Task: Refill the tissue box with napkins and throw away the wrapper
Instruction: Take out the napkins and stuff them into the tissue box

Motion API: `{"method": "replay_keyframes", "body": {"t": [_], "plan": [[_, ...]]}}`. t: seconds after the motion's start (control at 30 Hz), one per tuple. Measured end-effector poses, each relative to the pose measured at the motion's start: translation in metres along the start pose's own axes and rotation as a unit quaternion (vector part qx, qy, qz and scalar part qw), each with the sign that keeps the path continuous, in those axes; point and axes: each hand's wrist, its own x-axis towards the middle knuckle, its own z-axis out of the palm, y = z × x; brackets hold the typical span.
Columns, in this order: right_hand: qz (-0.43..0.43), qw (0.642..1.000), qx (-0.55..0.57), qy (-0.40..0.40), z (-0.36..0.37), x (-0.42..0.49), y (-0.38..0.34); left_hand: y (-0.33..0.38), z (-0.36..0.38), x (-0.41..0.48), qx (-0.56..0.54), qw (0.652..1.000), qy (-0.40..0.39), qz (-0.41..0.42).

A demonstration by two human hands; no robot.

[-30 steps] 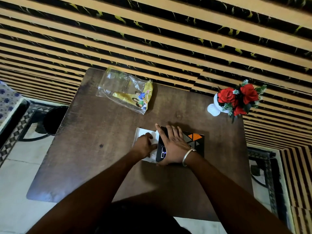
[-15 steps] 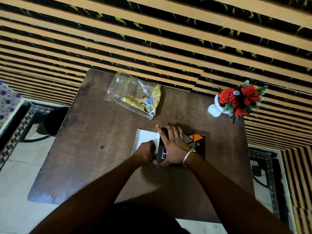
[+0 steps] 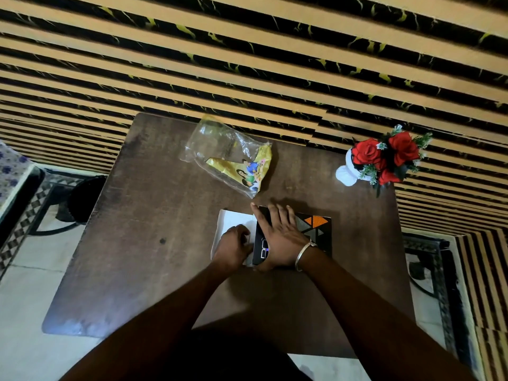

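A black tissue box [image 3: 316,228] with orange and grey triangles lies flat on the brown table [image 3: 132,243]. My right hand [image 3: 277,237] presses flat on its top, fingers spread. A white stack of napkins [image 3: 233,220] sticks out of the box's left end. My left hand [image 3: 233,247] is closed on the napkins' near edge, right at the box opening. The clear and yellow plastic wrapper [image 3: 231,158] lies crumpled and empty at the table's far side, apart from both hands.
A white vase of red artificial roses [image 3: 382,158] stands at the table's far right corner. A dark round bin [image 3: 82,198] sits on the floor left of the table. A striped yellow and black wall runs behind.
The hands, napkins and box have kept their positions. The head camera has shifted, so the wrapper appears further right in the view.
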Motion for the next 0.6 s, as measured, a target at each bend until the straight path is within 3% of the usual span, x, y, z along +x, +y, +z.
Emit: {"method": "replay_keyframes", "body": {"t": [0.07, 0.13, 0.27, 0.4, 0.5, 0.6], "plan": [[-0.002, 1.000, 0.001, 0.004, 0.000, -0.001, 0.000, -0.001, 0.004, -0.001, 0.026, 0.999, -0.018, 0.027], [-0.005, 1.000, 0.003, 0.009, 0.001, -0.001, 0.000, 0.003, 0.005, -0.002, 0.131, 0.983, -0.046, 0.117], [-0.005, 1.000, 0.013, 0.012, 0.002, -0.002, -0.001, -0.004, -0.015, 0.010, 0.252, 0.910, -0.010, 0.329], [-0.005, 1.000, 0.005, 0.013, 0.001, 0.000, 0.000, -0.010, -0.029, 0.016, 0.334, 0.833, -0.074, 0.434], [-0.003, 1.000, 0.000, 0.012, 0.000, 0.001, 0.001, -0.005, -0.027, 0.018, 0.378, 0.802, -0.080, 0.454], [-0.005, 1.000, -0.006, 0.009, 0.000, 0.001, 0.001, -0.009, -0.031, 0.018, 0.424, 0.822, -0.082, 0.371]]}}
